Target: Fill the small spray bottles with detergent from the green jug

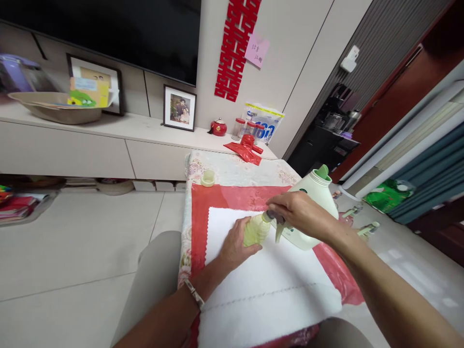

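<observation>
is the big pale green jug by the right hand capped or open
Open: no cap covers the jug, and its green spout shows bare at the mouth.

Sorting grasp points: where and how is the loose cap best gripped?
Probably pinch the cap by its round side, from above: it is short, stands apart from the jug, and nothing covers it. The left hand is nearer, but it holds the bottle.

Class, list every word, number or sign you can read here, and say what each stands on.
"囍", repeated: red wall strip.
"35", apparently, then unclear handwriting: pink note.
"100", apparently, partly covered: blue-and-white bag; its smaller print is unreadable.
Too small or blurred to read: markings on the pale green jug and the yellow-and-green packet.
</observation>
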The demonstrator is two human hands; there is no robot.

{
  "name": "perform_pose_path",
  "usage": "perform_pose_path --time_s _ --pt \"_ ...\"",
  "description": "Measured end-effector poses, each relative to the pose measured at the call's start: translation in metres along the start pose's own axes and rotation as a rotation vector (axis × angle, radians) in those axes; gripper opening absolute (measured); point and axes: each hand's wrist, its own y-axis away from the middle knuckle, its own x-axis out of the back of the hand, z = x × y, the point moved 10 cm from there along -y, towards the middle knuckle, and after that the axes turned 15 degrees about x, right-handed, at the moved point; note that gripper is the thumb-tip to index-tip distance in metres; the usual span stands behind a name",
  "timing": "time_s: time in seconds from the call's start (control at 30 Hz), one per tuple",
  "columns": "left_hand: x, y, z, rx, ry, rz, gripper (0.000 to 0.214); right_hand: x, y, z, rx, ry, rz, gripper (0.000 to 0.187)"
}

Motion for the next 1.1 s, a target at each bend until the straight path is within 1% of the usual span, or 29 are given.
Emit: perform_pose_path --time_s 0.1,0.2,0.33,0.47,0.6,0.73,0.8,0.83,0.9,0.93,0.97,1.1 --pt "0.0 0.0 0.001 -0.01 0.002 -0.004 0.073 0.0 0.003 -0.001 0.012 -0.046 -0.039 0.032" --pt "-0.001 -0.001 0.001 -0.011 -0.002 -0.005 0.072 -0.003 0.004 0.0 0.016 -0.018 -0.065 0.033" --pt "0.0 -0.003 -0.002 -0.001 -0.01 0.004 0.071 -0.005 0.005 0.005 -0.021 0.061 -0.037 0.024" --pt "-0.001 -0.003 -0.004 0.014 -0.013 -0.002 0.071 -0.002 0.006 0.008 -0.063 0.144 -0.003 0.019" --pt "-0.001 -0.002 -0.002 0.008 -0.001 -0.006 0.074 0.0 0.004 0.007 -0.077 0.177 0.016 0.018" --pt "-0.001 -0.001 -0.002 0.015 0.003 -0.009 0.074 0.0 0.003 0.009 -0.102 0.188 0.044 0.022" --pt "-0.001 -0.001 -0.002 0.017 0.002 -0.011 0.074 -0.001 0.004 0.011 -0.124 0.169 0.069 0.019" --pt "-0.001 0.0 -0.002 0.018 0.0 -0.012 0.074 -0.001 0.004 0.012 -0.144 0.155 0.087 0.021" --pt "-0.001 0.0 -0.002 0.018 -0.001 -0.014 0.074 -0.003 0.006 0.015 -0.181 0.124 0.117 0.042" --pt "-0.001 0.0 -0.002 0.017 -0.001 -0.015 0.074 -0.004 0.006 0.016 -0.189 0.103 0.127 0.05" --pt "-0.001 0.0 -0.001 0.015 -0.001 -0.014 0.074 -0.006 0.006 0.015 -0.186 0.08 0.133 0.052" --pt "-0.001 -0.001 0.0 0.014 -0.002 -0.01 0.074 -0.01 0.004 0.011 -0.13 0.004 0.13 0.035"
